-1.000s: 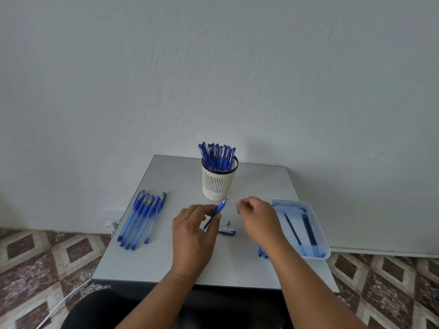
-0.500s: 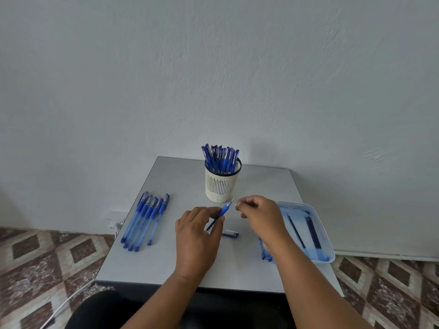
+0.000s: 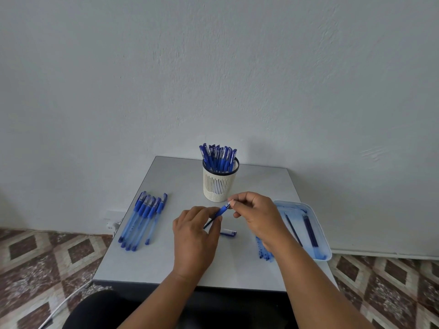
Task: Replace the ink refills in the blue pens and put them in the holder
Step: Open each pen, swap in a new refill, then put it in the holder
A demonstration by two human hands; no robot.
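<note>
Both hands are working above the grey table (image 3: pixel 166 262), in front of the white slotted holder (image 3: pixel 219 186) that is standing full of capped blue pens (image 3: pixel 218 157). The left hand (image 3: pixel 193 241) is pinching the lower end of a blue pen (image 3: pixel 222 211) between curled fingers and thumb, while the right hand (image 3: pixel 257 217) is gripping its upper tip with curled fingertips. A loose cap (image 3: pixel 229 232) is lying just beneath them. More pens (image 3: pixel 145 219) are lying at left; refills (image 3: pixel 310 231) are sitting in the tray (image 3: pixel 320 233) at right.

pens (image 3: pixel 145 219) left | holder (image 3: pixel 218 184) behind – centre | tray (image 3: pixel 318 224) right
</note>
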